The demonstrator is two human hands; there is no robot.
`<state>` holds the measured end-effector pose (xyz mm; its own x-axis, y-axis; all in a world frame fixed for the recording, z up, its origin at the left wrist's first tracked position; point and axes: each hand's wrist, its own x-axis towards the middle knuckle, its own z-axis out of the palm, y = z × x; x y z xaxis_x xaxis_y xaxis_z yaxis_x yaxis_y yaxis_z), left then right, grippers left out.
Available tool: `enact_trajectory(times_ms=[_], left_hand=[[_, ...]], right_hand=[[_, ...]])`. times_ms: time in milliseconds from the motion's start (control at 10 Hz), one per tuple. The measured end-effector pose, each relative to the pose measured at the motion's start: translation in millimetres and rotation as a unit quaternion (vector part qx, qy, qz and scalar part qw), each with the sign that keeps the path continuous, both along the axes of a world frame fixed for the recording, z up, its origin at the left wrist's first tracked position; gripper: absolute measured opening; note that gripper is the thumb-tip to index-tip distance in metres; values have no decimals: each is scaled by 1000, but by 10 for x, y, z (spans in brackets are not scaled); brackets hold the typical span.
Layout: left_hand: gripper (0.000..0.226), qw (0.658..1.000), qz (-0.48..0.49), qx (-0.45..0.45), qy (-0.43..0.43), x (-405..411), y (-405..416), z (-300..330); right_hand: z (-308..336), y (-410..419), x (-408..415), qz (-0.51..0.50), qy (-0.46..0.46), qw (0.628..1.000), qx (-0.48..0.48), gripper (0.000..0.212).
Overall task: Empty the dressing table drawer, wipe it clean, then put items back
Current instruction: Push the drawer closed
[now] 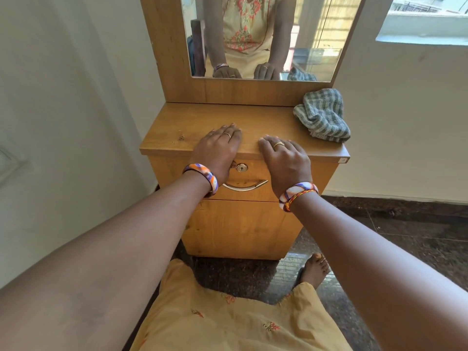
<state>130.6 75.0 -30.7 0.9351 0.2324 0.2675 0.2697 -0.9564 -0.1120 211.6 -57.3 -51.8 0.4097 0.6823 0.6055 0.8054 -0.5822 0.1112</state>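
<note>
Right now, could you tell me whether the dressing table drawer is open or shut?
Shut: the drawer front sits flush under the tabletop, its handle untouched; both hands rest flat on top.

Dressing table layout, seen from in front and above

A crumpled grey-and-white checked cloth [323,115] is laid on the right rear of the wooden dressing table top [177,127], below the wood-framed mirror [263,36] set upright behind it. The left hand [217,145] and right hand [285,157] are rested flat at the front edge, above the closed wooden drawer [255,193] with its curved metal handle [245,187].
</note>
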Motion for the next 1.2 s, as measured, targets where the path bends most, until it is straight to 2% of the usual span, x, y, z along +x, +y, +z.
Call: enact_trajectory(times_ms=[200, 300, 700, 900, 1000, 1100, 1200], left_hand=[[72, 1000, 2, 7, -12, 14, -29, -8], [72, 1000, 3, 6, -14, 24, -28, -7], [68, 1000, 3, -4, -25, 41, -21, -16], [69, 1000, 11, 1, -12, 24, -32, -9], [66, 1000, 2, -16, -7, 12, -38, 46], [67, 997, 6, -47, 59, 37, -29, 143], [85, 986, -4, -75, 147, 129, -63, 439]], right_hand=[[162, 35, -71, -26, -29, 997, -66, 38], [190, 57, -78, -34, -38, 996, -69, 39], [144, 107, -70, -59, -71, 995, -23, 31], [133, 94, -57, -43, -73, 996, -7, 18], [154, 104, -71, -42, -16, 998, -43, 17], [248, 49, -72, -15, 53, 990, -133, 37], [530, -161, 74, 59, 23, 976, -207, 43]])
